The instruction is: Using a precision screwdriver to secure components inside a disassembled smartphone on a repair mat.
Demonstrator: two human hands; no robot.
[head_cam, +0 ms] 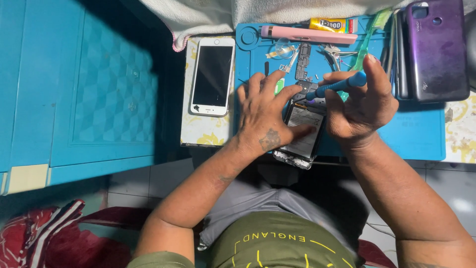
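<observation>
An opened phone (302, 133) with its back off and its battery showing lies on the blue work mat (416, 134). My left hand (265, 119) rests flat on it, thumb on the battery, fingers spread over the phone's upper end. In my right hand (359, 101) is a blue-handled screwdriver (337, 86), its tip pointing left and down into the top part of the phone. Small removed parts and screws (301, 62) lie on the mat just beyond my fingers.
A white phone (212, 76) lies face up left of the mat. A purple phone back cover (436, 49) sits at the right. A pink tool (310, 34), a yellow glue tube (331, 24), tweezers (337, 53) and a green toothbrush (369, 37) line the far edge. A blue cabinet (99, 89) stands to the left.
</observation>
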